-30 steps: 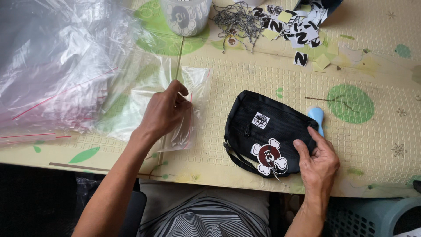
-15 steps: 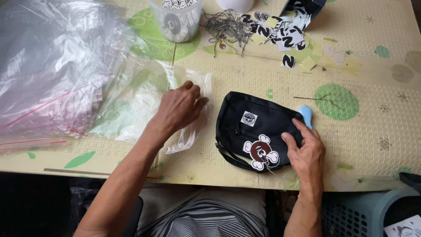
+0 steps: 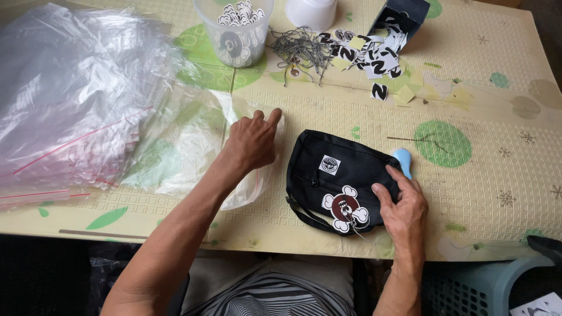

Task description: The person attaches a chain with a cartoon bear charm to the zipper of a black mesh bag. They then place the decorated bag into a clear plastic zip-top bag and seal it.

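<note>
A small black pouch (image 3: 336, 175) with a white patch and a brown-and-white skull tag lies on the yellow-green mat. My right hand (image 3: 401, 202) rests on the pouch's right end, fingers curled over its edge, next to a light blue object (image 3: 404, 159) peeking out behind. My left hand (image 3: 254, 140) presses flat on a clear plastic bag (image 3: 193, 152) lying on the mat, fingers pointing toward its top corner, just left of the pouch.
A big heap of clear zip bags (image 3: 70, 93) fills the left side. At the back stand a clear cup of tags (image 3: 234, 29), a tangle of ball chains (image 3: 301, 50), black-and-white stickers (image 3: 377, 58), a dark box (image 3: 401, 14) and a white cup (image 3: 310, 11).
My left hand has slid right and farther along the clear bag, toward the pouch. The right hand stays on the pouch's end. The view has shifted slightly.
</note>
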